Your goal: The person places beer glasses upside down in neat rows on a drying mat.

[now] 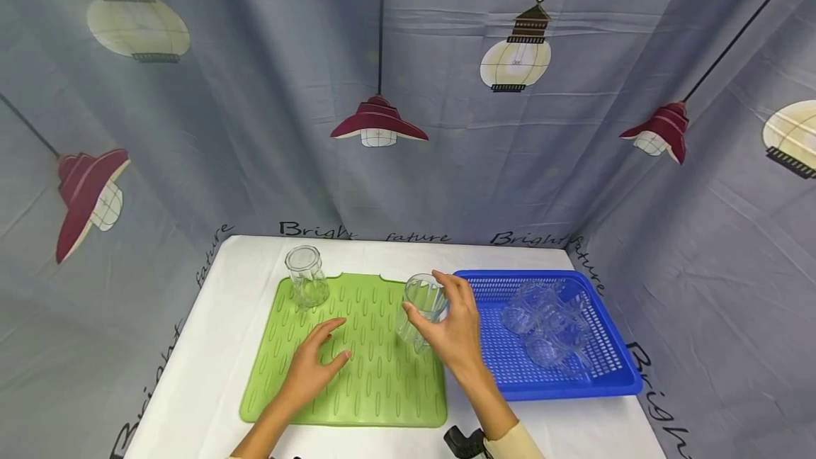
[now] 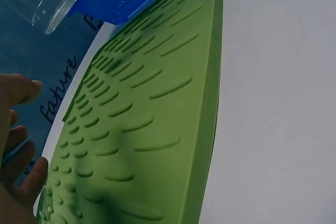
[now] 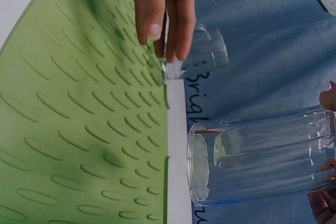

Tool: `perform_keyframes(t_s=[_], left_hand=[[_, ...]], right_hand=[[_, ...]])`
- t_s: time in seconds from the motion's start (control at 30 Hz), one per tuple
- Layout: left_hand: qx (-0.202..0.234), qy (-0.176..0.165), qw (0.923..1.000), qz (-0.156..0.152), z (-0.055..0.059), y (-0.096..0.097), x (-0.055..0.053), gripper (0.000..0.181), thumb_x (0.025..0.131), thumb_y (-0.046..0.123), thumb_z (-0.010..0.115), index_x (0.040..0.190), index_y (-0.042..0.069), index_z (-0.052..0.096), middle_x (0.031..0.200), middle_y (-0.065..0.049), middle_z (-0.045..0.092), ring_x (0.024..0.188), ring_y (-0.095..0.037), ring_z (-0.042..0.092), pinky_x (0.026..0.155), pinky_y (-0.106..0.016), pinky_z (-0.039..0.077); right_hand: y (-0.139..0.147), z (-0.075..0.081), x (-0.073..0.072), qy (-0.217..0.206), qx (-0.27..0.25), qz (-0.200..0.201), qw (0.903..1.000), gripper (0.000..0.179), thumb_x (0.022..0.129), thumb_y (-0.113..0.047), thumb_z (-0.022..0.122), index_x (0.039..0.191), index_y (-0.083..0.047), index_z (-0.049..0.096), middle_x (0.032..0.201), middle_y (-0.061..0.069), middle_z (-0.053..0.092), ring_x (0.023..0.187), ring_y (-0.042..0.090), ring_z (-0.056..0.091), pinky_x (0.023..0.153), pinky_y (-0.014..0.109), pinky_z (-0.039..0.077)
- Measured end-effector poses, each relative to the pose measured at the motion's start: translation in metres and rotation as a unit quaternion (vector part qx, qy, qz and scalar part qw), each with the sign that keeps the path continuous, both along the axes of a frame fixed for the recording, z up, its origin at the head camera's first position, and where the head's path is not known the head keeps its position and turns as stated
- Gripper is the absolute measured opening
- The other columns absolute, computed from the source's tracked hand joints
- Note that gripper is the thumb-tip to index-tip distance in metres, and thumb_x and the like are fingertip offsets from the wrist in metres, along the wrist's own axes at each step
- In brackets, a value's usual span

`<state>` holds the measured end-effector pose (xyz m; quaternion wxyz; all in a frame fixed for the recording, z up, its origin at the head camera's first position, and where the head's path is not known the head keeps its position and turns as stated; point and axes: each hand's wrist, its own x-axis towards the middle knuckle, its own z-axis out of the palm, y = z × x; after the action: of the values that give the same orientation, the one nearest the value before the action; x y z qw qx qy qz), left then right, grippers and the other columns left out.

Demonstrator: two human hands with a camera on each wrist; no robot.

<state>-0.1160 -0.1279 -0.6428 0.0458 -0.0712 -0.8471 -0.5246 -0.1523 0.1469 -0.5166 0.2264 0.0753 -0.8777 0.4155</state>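
My right hand (image 1: 455,324) grips a clear drinking glass (image 1: 414,324) between thumb and fingers, over the right side of a green ridged mat (image 1: 357,388). In the right wrist view, that glass (image 3: 257,156) is held near one end, its other round end toward the mat. My left hand (image 1: 309,363) hovers above the mat's left half, thumb and fingers spread and nothing in them. A second clear glass (image 1: 309,282) stands at the mat's far left corner. The left wrist view shows the left hand (image 2: 18,150) beside the mat and the held glass (image 2: 42,1) beyond.
To the right of the mat, a blue perforated basket (image 1: 510,389) holds several clear glass vessels (image 1: 551,328) bunched at its right. White cloth (image 1: 191,374) covers the table. A grey curtain (image 1: 268,126) with printed lamps surrounds its back and sides.
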Motion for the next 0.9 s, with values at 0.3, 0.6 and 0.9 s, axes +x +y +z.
perform_keyframes(t_s=[0.3, 0.6, 0.9], left_hand=[[0.013, 0.009, 0.9991, -0.039, 0.007, 0.018, -0.006, 0.072, 0.090, 0.016, 0.088, 0.154, 0.030, 0.057, 0.154, -0.002, 0.063, 0.139, -0.039, 0.063, 0.117, -0.057, 0.055], [0.015, 0.029, 0.9968, -0.074, 0.010, 0.035, -0.012, 0.084, 0.085, 0.017, 0.093, 0.158, 0.026, 0.052, 0.159, -0.006, 0.059, 0.145, -0.030, 0.060, 0.119, -0.049, 0.054], [0.048, 0.050, 0.9931, -0.094, 0.009, 0.050, -0.014, 0.083, 0.085, 0.015, 0.093, 0.157, 0.022, 0.053, 0.159, 0.000, 0.059, 0.146, -0.027, 0.059, 0.119, -0.047, 0.054]], right_hand=[[-0.006, 0.000, 0.000, -0.018, 0.003, 0.009, 0.9998, 0.078, 0.077, -0.037, 0.096, 0.144, -0.012, 0.066, 0.132, 0.010, 0.065, 0.119, 0.027, 0.062, 0.100, 0.046, 0.058], [-0.016, -0.002, 0.007, -0.018, 0.030, 0.030, 0.9989, 0.076, 0.078, -0.039, 0.095, 0.143, -0.011, 0.067, 0.133, 0.009, 0.066, 0.120, 0.027, 0.064, 0.096, 0.045, 0.060], [-0.023, -0.004, 0.015, -0.011, 0.028, 0.035, 0.9989, 0.075, 0.076, -0.039, 0.097, 0.140, -0.012, 0.069, 0.131, 0.005, 0.067, 0.116, 0.020, 0.064, 0.091, 0.039, 0.060]])
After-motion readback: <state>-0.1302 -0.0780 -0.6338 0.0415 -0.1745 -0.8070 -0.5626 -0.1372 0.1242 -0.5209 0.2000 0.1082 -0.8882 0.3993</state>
